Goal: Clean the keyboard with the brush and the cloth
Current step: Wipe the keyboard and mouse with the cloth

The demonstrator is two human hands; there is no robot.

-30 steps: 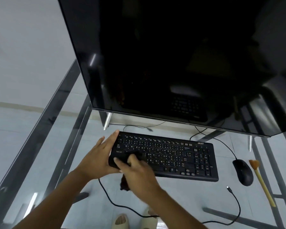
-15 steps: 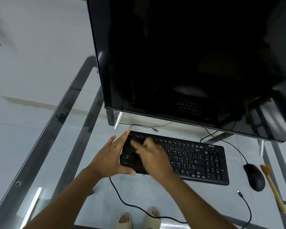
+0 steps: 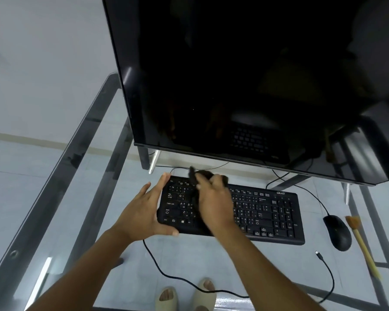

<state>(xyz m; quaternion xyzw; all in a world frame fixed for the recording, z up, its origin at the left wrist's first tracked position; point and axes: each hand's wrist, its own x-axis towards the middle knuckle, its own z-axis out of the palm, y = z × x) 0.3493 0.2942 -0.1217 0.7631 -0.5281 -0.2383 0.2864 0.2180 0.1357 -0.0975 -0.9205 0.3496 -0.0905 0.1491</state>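
A black keyboard (image 3: 265, 212) lies on the glass desk in front of the monitor. My left hand (image 3: 142, 212) clasps its left end, thumb under the front edge and fingers spread along the side. My right hand (image 3: 213, 198) rests over the left-centre keys, pressing a dark cloth (image 3: 203, 176) whose bunched end sticks out past the keyboard's back edge. The brush (image 3: 360, 245), with a yellow handle and orange bristles, lies on the desk to the right of the mouse, untouched.
A large dark monitor (image 3: 245, 75) stands close behind the keyboard. A black mouse (image 3: 337, 232) sits right of the keyboard, with cables (image 3: 326, 272) trailing across the glass desk (image 3: 61, 221). Sandalled feet (image 3: 184, 297) show through the glass below.
My right hand has swept the cloth from the keyboard's front edge up to its back edge. My left hand has stayed on the left end. The view has shifted leftward.
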